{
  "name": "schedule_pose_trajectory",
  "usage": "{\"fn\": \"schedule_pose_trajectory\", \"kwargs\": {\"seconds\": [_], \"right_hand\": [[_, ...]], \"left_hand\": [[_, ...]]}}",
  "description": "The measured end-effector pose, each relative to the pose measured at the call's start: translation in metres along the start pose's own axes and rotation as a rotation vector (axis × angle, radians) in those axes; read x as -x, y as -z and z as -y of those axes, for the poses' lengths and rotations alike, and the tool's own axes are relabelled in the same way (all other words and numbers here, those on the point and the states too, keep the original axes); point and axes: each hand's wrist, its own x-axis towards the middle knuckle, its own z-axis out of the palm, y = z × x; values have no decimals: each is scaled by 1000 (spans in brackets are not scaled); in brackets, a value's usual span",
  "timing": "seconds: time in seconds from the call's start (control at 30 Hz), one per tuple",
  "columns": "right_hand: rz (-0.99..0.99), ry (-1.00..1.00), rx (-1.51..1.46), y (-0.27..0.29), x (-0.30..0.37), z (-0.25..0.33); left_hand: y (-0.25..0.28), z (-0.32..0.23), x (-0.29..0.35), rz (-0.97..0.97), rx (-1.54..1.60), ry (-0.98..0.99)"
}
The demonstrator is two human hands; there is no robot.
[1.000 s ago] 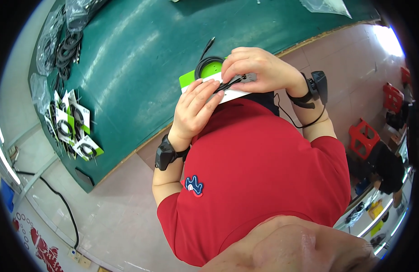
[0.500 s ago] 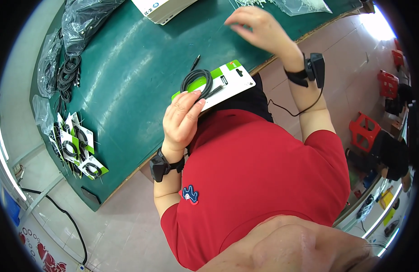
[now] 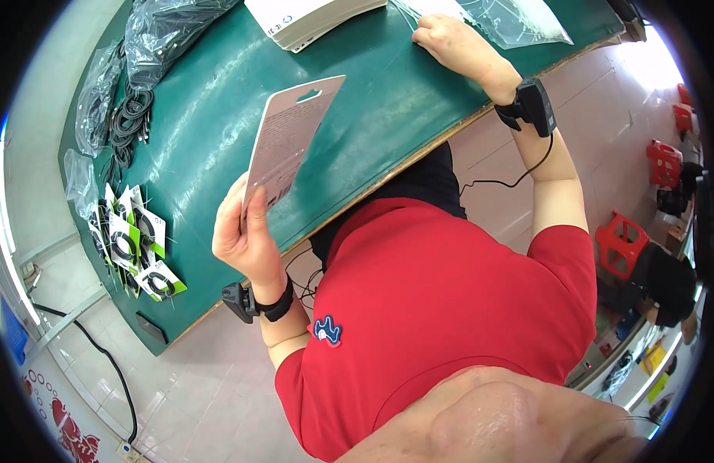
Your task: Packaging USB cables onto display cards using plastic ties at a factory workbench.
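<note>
My left hand [image 3: 247, 231] grips a backing card [image 3: 284, 143] by its lower end and holds it tilted up above the green table. The card's printed back, with a hang hole at the top, is turned to view. Its other face is hidden, so the coiled cable does not show. At the far side my right hand [image 3: 456, 48] has its fingers curled together by a heap of thin white cable ties [image 3: 407, 9]. Whatever is between those fingertips is too small to make out. A clear bag of cable ties [image 3: 519, 21] lies beside this hand.
A stack of white cards [image 3: 311, 23] stands at the back. Left on the table [image 3: 210, 139] are dark cables [image 3: 129, 119], a plastic bag of cables [image 3: 168, 38] and a pile of carded cables [image 3: 133, 243]. Red stools [image 3: 621, 243] stand on the floor at right.
My left hand has lifted the card off the table edge, moved left and turned its back to view. My right hand has reached to the cable ties and its fingers have closed.
</note>
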Motion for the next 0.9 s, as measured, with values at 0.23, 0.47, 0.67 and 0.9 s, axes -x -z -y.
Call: {"fn": "schedule_pose_trajectory", "kwargs": {"seconds": [0.23,0.47,0.67,0.9], "right_hand": [[-92,-76,-218,7,-1,3],[-395,-222,-630,60,-13,48],[-466,-392,-1054,69,-31,74],[-655,-411,-1413,89,-32,89]], "left_hand": [[11,3,-3,-56,185,136],[14,6,-7,42,395,346],[1,12,-8,214,454,708],[-5,21,-8,358,499,957]]}}
